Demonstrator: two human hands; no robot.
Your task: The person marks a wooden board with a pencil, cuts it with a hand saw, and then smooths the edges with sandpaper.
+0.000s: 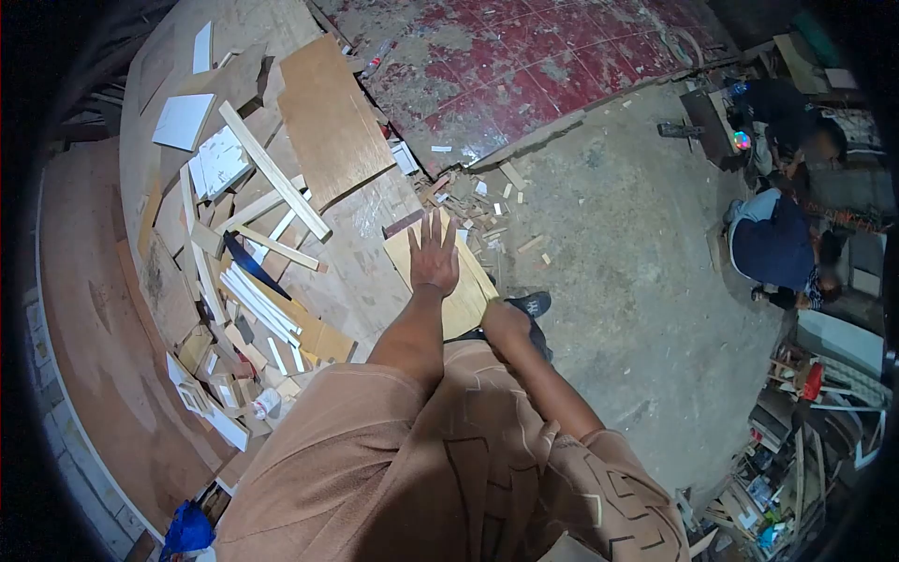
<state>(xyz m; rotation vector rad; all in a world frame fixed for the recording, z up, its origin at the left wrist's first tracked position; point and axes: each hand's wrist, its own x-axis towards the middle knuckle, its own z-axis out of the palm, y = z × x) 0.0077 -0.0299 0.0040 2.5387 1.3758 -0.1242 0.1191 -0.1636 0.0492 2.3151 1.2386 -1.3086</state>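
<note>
My left hand [435, 255] lies flat with its fingers spread on a pale wooden board [468, 298]. Near the board's lower right corner, my right hand [506, 323] is closed; whatever it holds is hidden from view. A thin strip of wood [475, 269] runs along the board's right side. At the board's upper left edge lies a dark reddish-brown piece [403, 223]. Part of a dark shoe [532, 303] shows just beyond my right hand.
Plywood [332, 122], white strips [257, 304], wooden slats [273, 169] and a dark blue curved object [253, 264] lie to the left. Wood offcuts [487, 220] litter the floor ahead. Two people [773, 239] are at the right, near piled scrap [763, 496].
</note>
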